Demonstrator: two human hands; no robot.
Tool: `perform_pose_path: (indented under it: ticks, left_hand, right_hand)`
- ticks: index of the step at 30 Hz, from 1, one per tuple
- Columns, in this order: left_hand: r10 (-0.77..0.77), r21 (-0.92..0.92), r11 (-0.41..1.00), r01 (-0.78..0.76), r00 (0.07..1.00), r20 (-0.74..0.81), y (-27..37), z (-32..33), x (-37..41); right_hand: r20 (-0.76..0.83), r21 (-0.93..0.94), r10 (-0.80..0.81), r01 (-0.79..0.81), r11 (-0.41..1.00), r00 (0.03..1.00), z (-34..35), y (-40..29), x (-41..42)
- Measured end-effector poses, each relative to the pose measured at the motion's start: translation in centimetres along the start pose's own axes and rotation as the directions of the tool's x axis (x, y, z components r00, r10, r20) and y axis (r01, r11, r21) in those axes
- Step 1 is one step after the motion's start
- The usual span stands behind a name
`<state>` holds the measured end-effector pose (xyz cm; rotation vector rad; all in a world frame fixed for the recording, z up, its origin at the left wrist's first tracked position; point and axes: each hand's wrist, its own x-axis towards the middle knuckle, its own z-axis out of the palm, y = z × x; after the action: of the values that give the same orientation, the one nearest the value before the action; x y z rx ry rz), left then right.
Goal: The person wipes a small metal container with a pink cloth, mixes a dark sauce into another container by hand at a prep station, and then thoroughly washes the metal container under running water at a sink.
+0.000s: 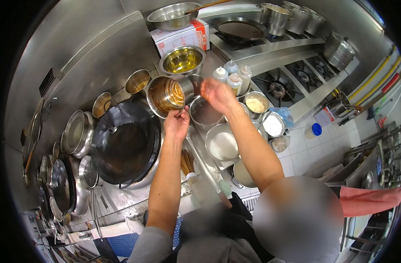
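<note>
My left hand (177,126) grips the rim of a stainless steel pot (161,98) from below. The pot is tipped so that its mouth faces me, and brown sauce coats its inner wall. My right hand (218,97) is raised to the right of it, fingers curled and blurred, beside a smaller metal container (196,82). Whether those fingers hold anything, I cannot tell. Beneath my right hand stands a round tub of dark liquid (205,111). A steel bowl of yellow oil (182,60) sits just beyond the pot.
A large black wok (121,141) lies left of my left forearm. Squeeze bottles (235,82), a pot of pale yellow powder (255,103) and a tub of white contents (223,144) stand to the right. A bamboo brush (187,162) is between my arms. Gas burners (277,87) lie farther right.
</note>
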<state>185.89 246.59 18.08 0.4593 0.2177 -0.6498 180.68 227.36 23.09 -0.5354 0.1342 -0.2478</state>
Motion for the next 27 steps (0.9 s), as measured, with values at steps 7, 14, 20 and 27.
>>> perform_pose_path:
  ticks: [7, 14, 20, 27]
  left_hand:
    - [-0.086, 0.572, 0.812, 0.117, 0.993, -0.081, -11.3, 5.4, -9.4]
    - [-0.431, 0.707, 0.677, 0.205, 0.889, 0.155, -22.8, 8.0, -20.3]
    - [-0.635, 0.866, 0.367, 0.339, 0.772, -0.033, -34.7, 4.8, -18.9]
    - [-0.724, 0.998, -0.047, -0.036, 0.69, -0.009, -50.1, 8.4, -15.4]
  right_hand:
    - [0.339, -0.055, -0.366, 0.407, 0.912, 0.866, 10.8, -8.8, -13.1]
    - [-0.053, -0.77, -0.509, 0.289, 0.569, 0.859, 1.5, -13.5, -28.7]
    - [-0.36, -0.785, -0.556, 0.079, 0.615, 0.749, -10.1, -18.2, -36.6]
    - [-0.04, -0.995, -0.601, -0.084, -0.045, 0.798, -26.1, -29.3, -41.5]
